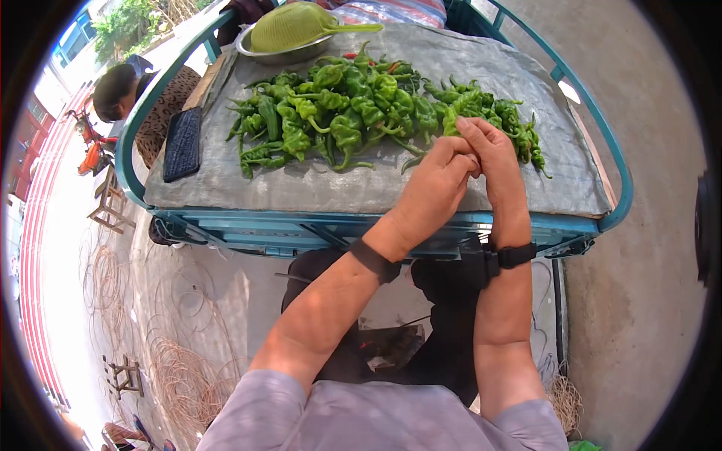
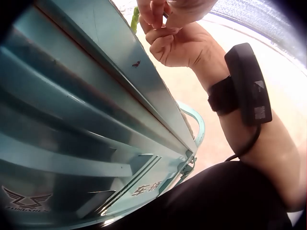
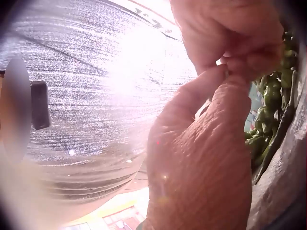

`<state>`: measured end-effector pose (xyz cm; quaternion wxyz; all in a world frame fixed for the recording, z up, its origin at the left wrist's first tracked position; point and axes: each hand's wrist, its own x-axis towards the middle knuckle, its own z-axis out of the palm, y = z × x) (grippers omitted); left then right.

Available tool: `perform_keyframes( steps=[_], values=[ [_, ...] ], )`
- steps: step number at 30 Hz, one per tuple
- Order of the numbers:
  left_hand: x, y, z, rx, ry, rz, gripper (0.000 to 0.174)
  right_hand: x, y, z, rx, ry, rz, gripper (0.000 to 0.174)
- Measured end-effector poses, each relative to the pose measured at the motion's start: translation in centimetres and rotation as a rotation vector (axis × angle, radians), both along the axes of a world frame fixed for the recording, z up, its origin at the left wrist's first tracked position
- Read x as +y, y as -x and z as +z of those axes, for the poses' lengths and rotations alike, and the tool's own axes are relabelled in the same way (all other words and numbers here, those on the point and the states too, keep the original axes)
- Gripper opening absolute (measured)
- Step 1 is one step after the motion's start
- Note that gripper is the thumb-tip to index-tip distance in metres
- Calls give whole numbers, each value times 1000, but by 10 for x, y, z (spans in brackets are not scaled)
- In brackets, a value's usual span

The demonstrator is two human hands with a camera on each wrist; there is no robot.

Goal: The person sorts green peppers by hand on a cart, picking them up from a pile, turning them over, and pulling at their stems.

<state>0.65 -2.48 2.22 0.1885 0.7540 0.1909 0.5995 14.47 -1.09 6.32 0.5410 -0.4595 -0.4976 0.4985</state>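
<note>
My left hand [image 1: 436, 184] and right hand [image 1: 492, 154] meet at the fingertips above the near right side of the pepper pile. Between them they pinch a green pepper [image 2: 135, 20], mostly covered by the fingers; a strip of it shows beside them in the left wrist view. The left fingers are curled, with thumb and forefinger touching the right fingertips. In the right wrist view the right hand [image 3: 201, 139] and left hand [image 3: 230, 33] overlap. Wrinkled green peppers [image 1: 346, 131] lie heaped on a grey sheet [image 1: 301, 192] just beyond the hands.
A yellow-green strainer [image 1: 293, 30] rests on a metal bowl [image 1: 308, 52] at the far left. A dark phone-shaped thing [image 1: 183, 143] lies on the sheet's left. Teal cart rails [image 1: 620, 169] curve round the sides. Another person [image 1: 128, 98] is beyond the left rail.
</note>
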Motion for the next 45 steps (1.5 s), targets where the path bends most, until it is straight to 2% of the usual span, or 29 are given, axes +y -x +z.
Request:
perform_keyframes(
  steps=[3, 6, 9, 12, 13, 15, 16, 19, 22, 28, 32, 35, 39, 45],
  values=[
    [7, 5, -3, 122, -30, 61, 21, -6, 9, 11, -165, -86, -77, 24],
    [3, 7, 1, 180, -101, 94, 21, -1, 14, 5, -148, -242, -232, 25],
    [-1, 8, 0, 84, -49, 83, 21, 1, 6, 9, -248, -275, -368, 27],
    [-6, 18, -2, 72, 245, 170, 19, 17, -15, -5, -733, -258, -685, 26],
    [-3, 20, -3, 19, 267, 207, 18, 20, -16, -9, -853, -345, -806, 27],
    [6, 27, -6, -85, 309, 280, 17, 22, -19, -15, -846, -356, -901, 27],
    [7, 30, -5, -183, 407, 245, 16, 20, -16, -13, -841, -362, -949, 28],
    [9, 40, -1, -420, 682, 146, 13, 13, 5, -9, -841, -530, -819, 31],
    [8, 46, 4, -513, 804, 138, 13, -6, 47, 6, -1065, -200, -554, 34],
    [3, 47, 7, -467, 847, 110, 12, 17, 55, -22, -1211, -5, -457, 48],
    [2, 49, 5, -434, 799, 113, 12, 18, 53, -25, -1029, -172, -502, 33],
    [2, 49, 2, -475, 810, 75, 12, 19, 52, -24, -625, -199, -615, 24],
    [3, 50, 1, -463, 834, 75, 12, 13, 50, -14, -205, -326, -600, 24],
    [4, 52, 1, -449, 839, 87, 12, 24, 50, -21, 221, -138, -437, 29]
  ],
)
